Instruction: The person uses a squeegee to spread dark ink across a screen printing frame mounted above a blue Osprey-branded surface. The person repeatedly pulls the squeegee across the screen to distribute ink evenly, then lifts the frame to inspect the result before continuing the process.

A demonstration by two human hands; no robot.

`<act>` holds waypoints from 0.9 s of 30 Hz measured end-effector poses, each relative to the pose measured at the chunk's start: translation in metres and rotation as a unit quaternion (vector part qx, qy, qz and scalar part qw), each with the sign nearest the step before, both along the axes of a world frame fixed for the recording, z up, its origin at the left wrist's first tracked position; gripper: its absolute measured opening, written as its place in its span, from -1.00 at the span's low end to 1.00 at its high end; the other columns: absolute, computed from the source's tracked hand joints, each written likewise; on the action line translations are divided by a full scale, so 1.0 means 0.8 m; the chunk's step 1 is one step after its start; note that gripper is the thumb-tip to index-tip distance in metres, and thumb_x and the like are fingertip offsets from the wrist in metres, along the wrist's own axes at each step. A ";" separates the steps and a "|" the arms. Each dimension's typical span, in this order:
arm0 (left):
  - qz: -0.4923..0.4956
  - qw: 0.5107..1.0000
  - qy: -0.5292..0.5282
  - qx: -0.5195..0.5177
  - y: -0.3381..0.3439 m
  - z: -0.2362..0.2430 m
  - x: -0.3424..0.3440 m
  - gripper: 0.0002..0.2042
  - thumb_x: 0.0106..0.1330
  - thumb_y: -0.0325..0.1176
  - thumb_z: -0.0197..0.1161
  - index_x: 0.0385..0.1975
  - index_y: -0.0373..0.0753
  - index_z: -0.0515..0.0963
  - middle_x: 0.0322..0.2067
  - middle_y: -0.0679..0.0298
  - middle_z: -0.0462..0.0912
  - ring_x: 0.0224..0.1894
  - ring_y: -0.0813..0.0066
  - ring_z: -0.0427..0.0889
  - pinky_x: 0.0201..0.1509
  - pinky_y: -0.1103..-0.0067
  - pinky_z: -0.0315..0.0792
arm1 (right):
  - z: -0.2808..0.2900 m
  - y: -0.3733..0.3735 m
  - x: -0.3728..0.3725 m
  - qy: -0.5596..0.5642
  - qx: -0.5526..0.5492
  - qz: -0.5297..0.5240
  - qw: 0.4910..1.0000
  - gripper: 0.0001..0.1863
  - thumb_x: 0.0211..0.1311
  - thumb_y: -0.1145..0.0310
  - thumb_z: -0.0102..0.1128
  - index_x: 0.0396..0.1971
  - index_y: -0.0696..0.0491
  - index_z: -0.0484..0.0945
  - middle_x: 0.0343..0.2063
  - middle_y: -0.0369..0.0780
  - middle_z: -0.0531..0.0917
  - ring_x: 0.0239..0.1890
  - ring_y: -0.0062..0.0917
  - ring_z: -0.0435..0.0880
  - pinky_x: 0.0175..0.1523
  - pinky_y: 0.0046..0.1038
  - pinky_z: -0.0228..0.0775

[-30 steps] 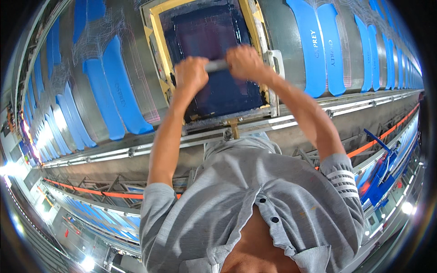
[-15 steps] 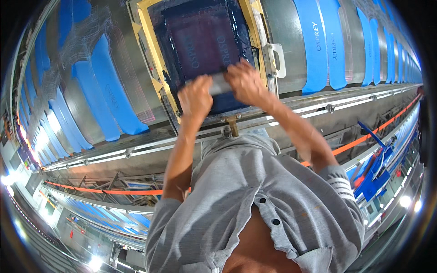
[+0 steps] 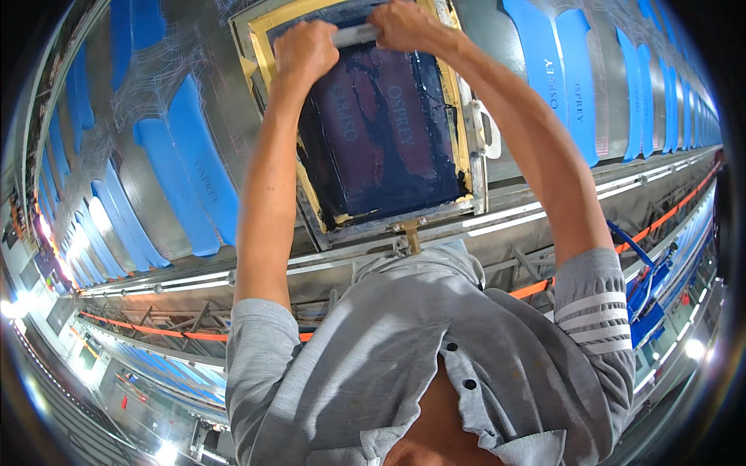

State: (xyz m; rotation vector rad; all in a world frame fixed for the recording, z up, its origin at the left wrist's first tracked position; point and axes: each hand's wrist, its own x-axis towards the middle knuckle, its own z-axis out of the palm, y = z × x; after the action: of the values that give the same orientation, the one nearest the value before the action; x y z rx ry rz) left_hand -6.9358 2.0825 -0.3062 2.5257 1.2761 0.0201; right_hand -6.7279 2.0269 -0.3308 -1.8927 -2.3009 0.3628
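Observation:
Both arms stretch forward over a screen-printing frame (image 3: 464,167) edged with yellow tape. My left hand (image 3: 306,51) and my right hand (image 3: 406,26) are closed round the two ends of a squeegee (image 3: 355,35), whose pale grey handle shows between them. It lies across the far end of the frame; its blade is hidden. Below it is the dark mesh (image 3: 373,132), with purplish panels, lettering and streaks of black ink. A white handle (image 3: 491,130) sticks out from the frame's right side, and a brass bracket (image 3: 409,227) is at its near edge.
Blue cut fabric pieces (image 3: 190,167) lie along the grey print table on the left, and more blue pieces (image 3: 571,78) on the right. A metal rail (image 3: 513,221) runs along the near edge. Beyond it are an orange strip (image 3: 532,290) and a blue stand (image 3: 649,287).
Both hands have pushed the squeegee from the near part of the mesh to its far end. My arms are now straighter, and the near mesh is uncovered.

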 end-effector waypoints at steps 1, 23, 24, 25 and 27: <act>0.007 1.000 -0.020 0.017 0.004 -0.003 0.002 -0.66 0.25 -0.40 0.12 -0.11 0.05 0.80 -0.26 -0.04 0.77 -0.15 -0.09 0.75 0.01 0.14 0.61 | -0.006 0.008 -0.002 0.012 0.013 -0.014 1.000 -0.83 0.04 0.37 0.22 -0.39 0.04 0.75 -0.41 -0.09 0.78 -0.30 -0.20 0.82 -0.15 -0.14 0.69; 0.004 0.992 -0.128 -0.010 -0.388 -0.002 -0.112 -0.68 0.07 -0.58 0.23 -0.18 -0.17 0.74 -0.11 0.29 0.79 -0.08 0.26 0.76 0.00 0.35 0.61 | -0.020 -0.279 0.050 0.191 0.048 -0.480 0.855 -0.54 0.34 0.02 0.26 -0.02 0.12 0.71 -0.12 0.05 0.74 -0.02 -0.03 0.68 0.09 -0.10 0.48; 0.000 0.991 -0.135 -0.008 -0.390 -0.011 -0.111 -0.68 0.06 -0.59 0.22 -0.18 -0.17 0.74 -0.11 0.28 0.79 -0.08 0.25 0.76 0.00 0.34 0.61 | -0.037 -0.277 0.066 0.281 -0.044 -0.502 0.817 -0.54 0.36 0.02 0.22 -0.06 0.13 0.72 -0.15 0.06 0.74 -0.03 -0.02 0.69 0.09 -0.10 0.48; 0.000 0.991 -0.137 -0.002 -0.389 -0.015 -0.114 -0.67 0.06 -0.60 0.21 -0.18 -0.17 0.74 -0.10 0.28 0.79 -0.09 0.25 0.76 -0.01 0.34 0.61 | -0.055 -0.285 0.075 0.285 -0.017 -0.520 0.805 -0.54 0.36 0.02 0.20 -0.09 0.14 0.72 -0.19 0.07 0.75 -0.10 -0.01 0.70 0.06 -0.12 0.49; 0.023 0.989 -0.143 -0.036 -0.389 -0.010 -0.116 -0.59 0.01 -0.61 0.21 -0.11 -0.14 0.75 -0.04 0.26 0.79 -0.03 0.24 0.77 0.09 0.32 0.63 | -0.054 -0.287 0.077 0.306 -0.001 -0.534 0.788 -0.57 0.39 0.05 0.19 -0.12 0.14 0.74 -0.29 0.02 0.77 -0.26 -0.19 0.70 -0.04 -0.21 0.50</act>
State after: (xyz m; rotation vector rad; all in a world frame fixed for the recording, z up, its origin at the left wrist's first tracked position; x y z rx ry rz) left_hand -7.0285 1.7712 -0.3141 2.3307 1.1952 0.3281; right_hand -6.6664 1.7977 -0.3739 -2.2428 -0.6353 0.6494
